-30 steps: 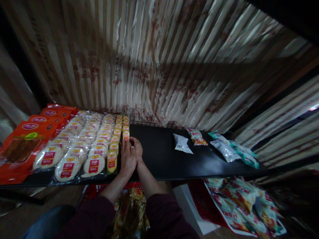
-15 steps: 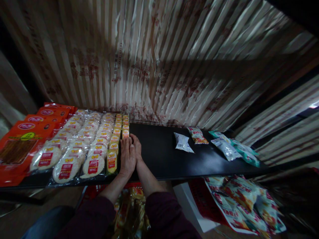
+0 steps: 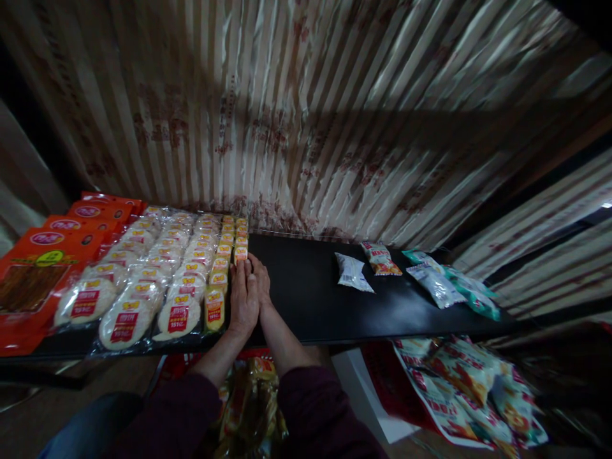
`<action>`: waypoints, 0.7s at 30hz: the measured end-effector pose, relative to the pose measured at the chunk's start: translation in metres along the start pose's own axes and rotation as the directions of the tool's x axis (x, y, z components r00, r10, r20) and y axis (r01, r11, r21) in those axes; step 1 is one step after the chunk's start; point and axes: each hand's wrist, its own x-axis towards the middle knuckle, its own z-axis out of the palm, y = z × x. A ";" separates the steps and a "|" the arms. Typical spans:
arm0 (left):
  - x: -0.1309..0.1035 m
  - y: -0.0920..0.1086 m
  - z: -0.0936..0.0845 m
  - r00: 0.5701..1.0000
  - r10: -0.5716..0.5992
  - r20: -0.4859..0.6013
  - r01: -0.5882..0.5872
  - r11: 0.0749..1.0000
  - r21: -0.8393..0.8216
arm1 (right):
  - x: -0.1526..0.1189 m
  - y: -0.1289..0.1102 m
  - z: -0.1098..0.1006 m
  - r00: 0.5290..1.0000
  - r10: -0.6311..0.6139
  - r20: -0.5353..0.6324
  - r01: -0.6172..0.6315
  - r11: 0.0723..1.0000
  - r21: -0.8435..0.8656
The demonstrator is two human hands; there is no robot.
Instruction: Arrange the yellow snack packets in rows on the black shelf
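Observation:
Side by side on the black shelf (image 3: 306, 287), my left hand (image 3: 243, 303) and my right hand (image 3: 261, 280) touch each other at the front end of a row of small yellow packets (image 3: 241, 241). The fingers of both point away from me and lie close together over that row's near end. Whatever lies under them is hidden. Just left of my left hand is another row of yellow packets (image 3: 215, 308). Further left are overlapping rows of round white crackers (image 3: 179, 312) in clear wrap.
Orange bags (image 3: 36, 261) lie at the far left. A white packet (image 3: 352, 272), a red-and-white packet (image 3: 381, 259) and green-and-white packets (image 3: 471, 293) lie to the right. Below the shelf are an opened carton of snack bags (image 3: 459, 376) and golden packets (image 3: 253, 395).
Both hands remain together at the same row, with only a slight shift of the fingers. The view has moved a little.

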 end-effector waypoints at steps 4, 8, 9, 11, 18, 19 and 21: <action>-0.002 0.001 -0.001 1.000 0.015 -0.005 -0.015 1.000 0.009 | -0.003 -0.001 0.000 0.999 -0.032 -0.010 0.032 0.999 0.008; -0.004 0.002 0.000 0.999 0.034 -0.005 -0.034 0.999 0.023 | -0.004 0.000 -0.002 0.999 -0.035 0.001 0.035 0.999 0.010; -0.004 0.002 0.000 0.999 0.034 -0.005 -0.034 0.999 0.026 | -0.004 0.001 -0.003 1.000 -0.031 0.001 0.031 0.999 0.009; -0.005 0.000 0.000 0.999 0.036 -0.006 -0.035 0.999 0.031 | -0.005 0.003 -0.004 1.000 -0.020 -0.005 0.020 1.000 0.006; -0.008 -0.005 0.003 0.997 0.067 -0.027 -0.066 0.997 0.029 | -0.011 0.009 -0.002 0.998 0.021 -0.056 -0.020 1.000 0.022; -0.009 -0.005 0.004 0.997 0.074 -0.037 -0.073 0.997 0.029 | -0.012 0.009 -0.002 0.997 0.023 -0.068 -0.022 0.999 0.029; -0.012 -0.006 0.005 0.994 0.093 -0.051 -0.092 0.995 0.032 | -0.016 0.010 -0.003 0.996 0.025 -0.089 -0.020 0.999 0.048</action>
